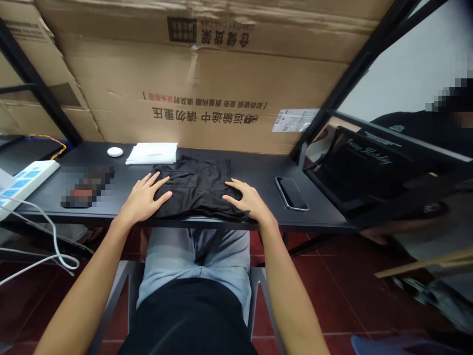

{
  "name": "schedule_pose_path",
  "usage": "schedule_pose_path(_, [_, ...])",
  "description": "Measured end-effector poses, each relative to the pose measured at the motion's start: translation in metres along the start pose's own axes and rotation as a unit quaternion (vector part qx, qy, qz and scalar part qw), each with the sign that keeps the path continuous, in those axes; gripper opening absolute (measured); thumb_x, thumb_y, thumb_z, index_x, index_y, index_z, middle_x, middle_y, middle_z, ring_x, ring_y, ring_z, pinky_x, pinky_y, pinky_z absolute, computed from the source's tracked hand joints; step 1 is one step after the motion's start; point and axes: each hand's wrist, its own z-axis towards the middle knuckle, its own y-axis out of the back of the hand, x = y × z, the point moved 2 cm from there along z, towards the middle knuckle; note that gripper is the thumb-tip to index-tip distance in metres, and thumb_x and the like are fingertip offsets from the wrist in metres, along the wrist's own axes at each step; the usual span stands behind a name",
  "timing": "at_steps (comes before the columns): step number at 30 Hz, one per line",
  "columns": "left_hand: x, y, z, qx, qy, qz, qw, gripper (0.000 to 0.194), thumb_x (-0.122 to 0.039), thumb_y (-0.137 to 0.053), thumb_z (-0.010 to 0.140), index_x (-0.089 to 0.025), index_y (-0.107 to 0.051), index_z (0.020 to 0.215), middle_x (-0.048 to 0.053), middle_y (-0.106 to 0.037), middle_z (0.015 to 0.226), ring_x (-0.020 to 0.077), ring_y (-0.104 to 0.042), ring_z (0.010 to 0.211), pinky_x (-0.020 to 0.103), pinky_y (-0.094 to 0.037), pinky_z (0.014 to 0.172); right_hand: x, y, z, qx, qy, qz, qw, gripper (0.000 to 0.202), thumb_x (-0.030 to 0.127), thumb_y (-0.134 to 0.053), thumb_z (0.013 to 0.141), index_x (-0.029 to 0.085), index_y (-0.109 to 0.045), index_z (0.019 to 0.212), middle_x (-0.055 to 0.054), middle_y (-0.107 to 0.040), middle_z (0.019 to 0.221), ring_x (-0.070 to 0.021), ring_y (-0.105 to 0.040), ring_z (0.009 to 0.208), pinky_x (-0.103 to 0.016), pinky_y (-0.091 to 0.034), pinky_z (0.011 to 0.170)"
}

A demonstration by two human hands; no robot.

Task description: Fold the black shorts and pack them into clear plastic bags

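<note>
A piece of black cloth (197, 185), perhaps a folded garment, lies on the black table in front of me. Its surface is wrinkled, and its near edge reaches the table's front edge. My left hand (148, 197) rests on the cloth's left side with fingers spread; a ring shows on one finger. On the opposite side, my right hand (247, 199) lies over the right edge of the cloth, fingers stretched out toward the middle. Neither hand grips the fabric. The exact kind of garment cannot be made out.
A phone (291, 193) lies to the right. White folded sheets (152, 153) and a white oval object (115, 152) sit at the back. A power strip (27, 185) with cables is at left. Cardboard (221, 74) stands behind the table (258, 170); another person (424, 128) is at right.
</note>
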Motion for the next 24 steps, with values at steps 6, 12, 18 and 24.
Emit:
schedule_pose_path(6, [0.0014, -0.0015, -0.0009, 0.002, -0.002, -0.006, 1.0, 0.07, -0.073, -0.049, 0.114, -0.037, -0.057, 0.174, 0.006, -0.041, 0.188, 0.0426, -0.034, 0.176, 0.067, -0.033, 0.14, 0.0019, 0.0015, -0.0022, -0.005, -0.003, 0.01, 1.0, 0.06, 0.058, -0.081, 0.102, 0.029, -0.076, 0.154, -0.013, -0.065, 0.17, -0.0389, -0.059, 0.161, -0.064, -0.04, 0.14])
schedule_pose_path(12, [0.0016, -0.0012, -0.0009, 0.0, -0.002, -0.004, 1.0, 0.07, -0.072, -0.049, 0.114, -0.036, -0.057, 0.174, 0.006, -0.043, 0.187, 0.0421, -0.036, 0.175, 0.067, -0.034, 0.14, 0.0018, 0.0006, -0.0011, -0.006, -0.005, 0.01, 1.0, 0.059, 0.057, -0.081, 0.102, 0.029, -0.076, 0.153, -0.013, -0.066, 0.169, -0.0388, -0.06, 0.16, -0.065, -0.041, 0.139])
schedule_pose_path(18, [0.0012, -0.0011, -0.0011, 0.0, -0.003, -0.005, 1.0, 0.07, -0.071, -0.049, 0.114, -0.035, -0.058, 0.174, 0.007, -0.042, 0.187, 0.0419, -0.035, 0.176, 0.067, -0.034, 0.14, -0.0006, -0.0004, -0.0006, -0.014, 0.0, 0.011, 1.0, 0.056, 0.057, -0.082, 0.101, 0.03, -0.078, 0.15, -0.013, -0.067, 0.168, -0.039, -0.063, 0.158, -0.065, -0.044, 0.137])
schedule_pose_path(24, [0.0026, -0.0014, -0.0011, 0.003, -0.003, -0.012, 1.0, 0.072, -0.073, -0.047, 0.114, -0.034, -0.057, 0.174, 0.008, -0.041, 0.188, 0.0422, -0.034, 0.176, 0.068, -0.034, 0.14, 0.0001, 0.0002, -0.0011, -0.018, -0.002, 0.008, 1.0, 0.057, 0.057, -0.083, 0.1, 0.03, -0.078, 0.15, -0.012, -0.068, 0.167, -0.0382, -0.064, 0.157, -0.062, -0.044, 0.138])
